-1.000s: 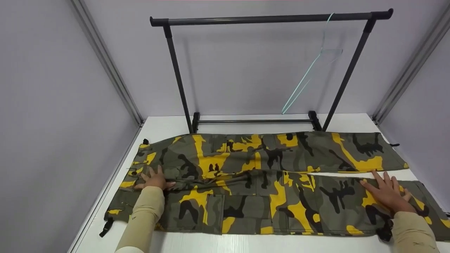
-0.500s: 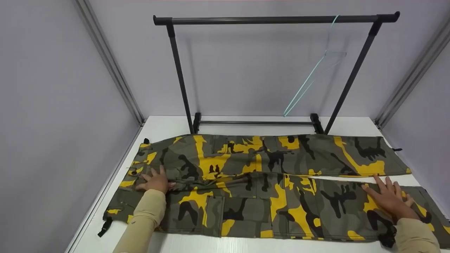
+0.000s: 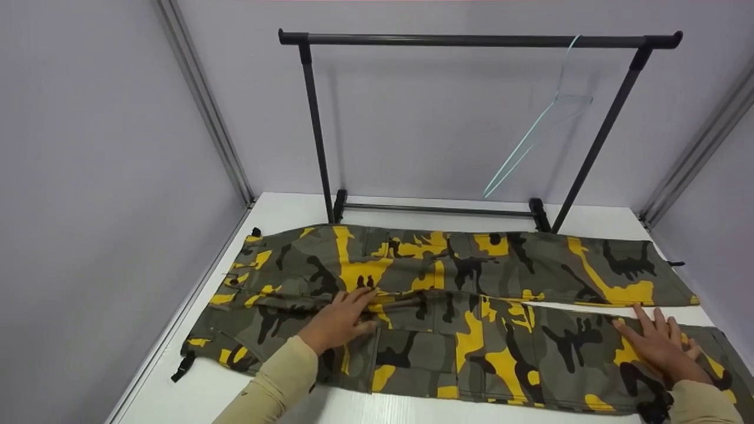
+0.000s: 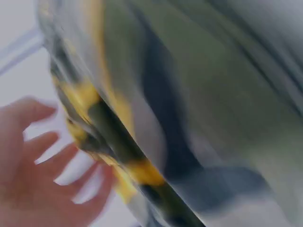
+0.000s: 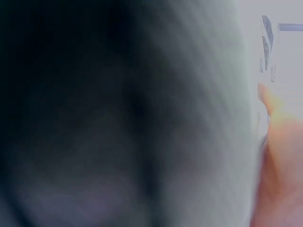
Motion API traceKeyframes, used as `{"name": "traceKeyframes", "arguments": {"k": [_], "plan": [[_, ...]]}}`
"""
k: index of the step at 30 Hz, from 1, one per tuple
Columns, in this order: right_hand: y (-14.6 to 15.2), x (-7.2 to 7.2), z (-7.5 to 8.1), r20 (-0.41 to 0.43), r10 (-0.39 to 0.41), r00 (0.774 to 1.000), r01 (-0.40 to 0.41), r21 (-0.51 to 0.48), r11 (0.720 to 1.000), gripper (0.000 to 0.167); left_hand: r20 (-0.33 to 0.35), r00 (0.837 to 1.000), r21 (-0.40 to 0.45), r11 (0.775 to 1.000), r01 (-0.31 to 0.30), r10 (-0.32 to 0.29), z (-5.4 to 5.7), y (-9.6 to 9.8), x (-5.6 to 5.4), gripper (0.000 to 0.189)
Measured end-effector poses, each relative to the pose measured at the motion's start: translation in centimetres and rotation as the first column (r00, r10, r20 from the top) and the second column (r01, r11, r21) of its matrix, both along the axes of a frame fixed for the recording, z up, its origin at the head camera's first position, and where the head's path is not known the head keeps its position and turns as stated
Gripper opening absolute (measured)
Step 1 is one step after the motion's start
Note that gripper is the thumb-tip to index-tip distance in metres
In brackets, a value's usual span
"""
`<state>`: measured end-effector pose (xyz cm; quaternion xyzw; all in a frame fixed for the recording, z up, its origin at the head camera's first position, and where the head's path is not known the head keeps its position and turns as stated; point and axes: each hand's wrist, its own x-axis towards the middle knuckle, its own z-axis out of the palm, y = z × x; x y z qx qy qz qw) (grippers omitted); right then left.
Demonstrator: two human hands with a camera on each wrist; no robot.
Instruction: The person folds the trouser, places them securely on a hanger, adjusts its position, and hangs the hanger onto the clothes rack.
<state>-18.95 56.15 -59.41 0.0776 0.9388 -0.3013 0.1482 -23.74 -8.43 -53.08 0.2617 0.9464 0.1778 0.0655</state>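
Camouflage trousers point(image 3: 412, 347) in grey, black and yellow lie spread across the white table, waist at the left and legs stretching right, one above the other. My left hand point(image 3: 341, 321) is over the near leg, close to the crease where the two legs meet. In the left wrist view its fingers point(image 4: 52, 165) are loosely spread and grip nothing; the cloth beside them is blurred. My right hand point(image 3: 662, 344) rests on the near leg towards its right end, fingers extended. The right wrist view is mostly blocked by blurred dark fabric, with part of that hand point(image 5: 284, 165) at the edge.
A black garment rack point(image 3: 471, 40) stands behind the trousers at the table's back. One pale green hanger point(image 3: 524, 141) hangs from its bar, right of centre. Grey walls enclose the table point(image 3: 283, 206) at the back and sides. A black buckle strap point(image 3: 184, 366) dangles off the waist corner.
My left hand has moved right from near the waist to the middle of the near leg. My right hand stays on the fabric. The head view has shifted slightly.
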Motion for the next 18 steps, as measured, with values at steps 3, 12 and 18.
{"name": "traceKeyframes", "arguments": {"k": [3,12,18], "plan": [[-0.1,0.1,-0.1,0.005,0.006,1.000,-0.006,-0.004,1.000,0.091,-0.007,0.999,-0.035,0.998,-0.053,0.053,-0.9,1.0,-0.7,0.058],[-0.7,0.4,0.1,-0.086,0.001,0.996,0.002,0.035,0.999,0.090,-0.099,0.974,0.089,0.977,-0.196,0.205,-2.6,1.8,-4.4,0.010],[-1.3,0.9,-0.2,-0.123,-0.025,0.992,0.032,0.055,0.998,0.090,0.025,0.974,0.078,0.971,-0.226,0.225,-2.8,2.0,-7.2,0.017]]}}
